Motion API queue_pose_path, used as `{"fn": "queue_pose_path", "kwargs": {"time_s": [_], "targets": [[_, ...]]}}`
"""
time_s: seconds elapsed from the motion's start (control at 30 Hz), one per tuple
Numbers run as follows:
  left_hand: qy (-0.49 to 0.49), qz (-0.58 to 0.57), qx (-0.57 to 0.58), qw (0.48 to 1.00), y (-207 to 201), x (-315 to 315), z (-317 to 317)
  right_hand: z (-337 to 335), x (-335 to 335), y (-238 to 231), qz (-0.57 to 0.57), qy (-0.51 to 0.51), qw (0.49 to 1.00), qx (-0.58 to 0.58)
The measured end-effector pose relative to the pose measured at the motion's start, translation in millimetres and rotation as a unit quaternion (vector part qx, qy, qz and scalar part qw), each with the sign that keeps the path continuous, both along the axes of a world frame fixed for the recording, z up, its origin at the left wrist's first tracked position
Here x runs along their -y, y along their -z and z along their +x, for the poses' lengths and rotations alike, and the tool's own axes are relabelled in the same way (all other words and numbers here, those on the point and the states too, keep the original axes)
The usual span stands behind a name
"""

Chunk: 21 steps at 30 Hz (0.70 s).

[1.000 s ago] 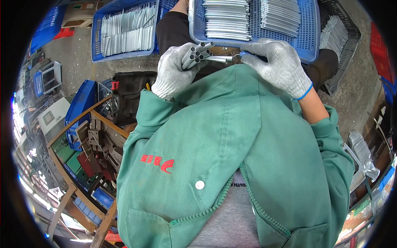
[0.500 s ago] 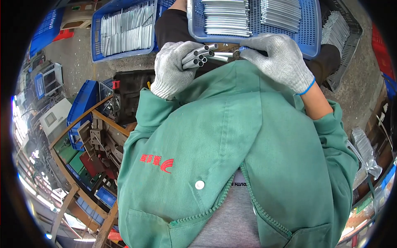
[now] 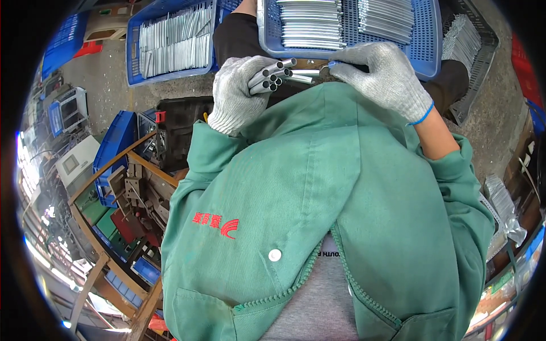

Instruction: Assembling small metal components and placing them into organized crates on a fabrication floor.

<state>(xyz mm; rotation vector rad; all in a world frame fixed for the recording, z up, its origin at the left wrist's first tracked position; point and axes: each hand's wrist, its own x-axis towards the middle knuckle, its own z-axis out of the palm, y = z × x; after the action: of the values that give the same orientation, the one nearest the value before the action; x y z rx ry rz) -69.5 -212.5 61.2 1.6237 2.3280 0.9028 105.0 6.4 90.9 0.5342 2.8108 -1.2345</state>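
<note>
My left hand (image 3: pixel 238 91), in a grey knit glove, is wrapped round a bundle of shiny metal tubes (image 3: pixel 271 74). Their open ends point up and to the right. Two more tubes (image 3: pixel 304 76) stick out from behind the bundle toward my right hand (image 3: pixel 382 77), gloved the same way with a blue cuff. Its thumb and forefinger come together near the tips of those tubes, on a small blue bit (image 3: pixel 332 64) too small to name. The other fingers of that hand are mostly hidden.
In front of my hands stands a blue plastic basket (image 3: pixel 425 57) with two stacks of metal tubes. Another blue basket (image 3: pixel 132 57) of tubes is at the far left. A dark crate (image 3: pixel 488 51) with tubes lies at the right. Wooden framing (image 3: pixel 153 170) and metal parts sit at left.
The tube bundle in my left hand has turned and shifted very slightly. My right wrist has dipped a little, its fingertips staying near the tube ends.
</note>
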Motion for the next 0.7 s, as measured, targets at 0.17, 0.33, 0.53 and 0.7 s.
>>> {"fn": "queue_pose_path", "kwargs": {"time_s": [0.17, 0.33, 0.53, 0.7], "targets": [[0.002, -0.024, 0.004, 1.0, 6.8, 1.4, -0.9, 3.6, 1.7, 5.2, -0.046, -0.002, 0.999, 0.006], [-0.002, -0.017, -0.015, 1.0, 6.5, -5.1, 0.7, 6.0, -1.2, 6.7, -0.067, 0.011, 0.998, 0.012], [-0.035, -0.094, -0.04, 0.994, 20.0, -35.4, -5.0, 10.8, -17.4, 17.8, -0.024, 0.074, 0.997, 0.026], [-0.043, -0.203, -0.08, 0.975, 51.4, -77.1, -11.3, 22.8, -20.9, 35.0, -0.027, 0.121, 0.992, 0.02]]}}
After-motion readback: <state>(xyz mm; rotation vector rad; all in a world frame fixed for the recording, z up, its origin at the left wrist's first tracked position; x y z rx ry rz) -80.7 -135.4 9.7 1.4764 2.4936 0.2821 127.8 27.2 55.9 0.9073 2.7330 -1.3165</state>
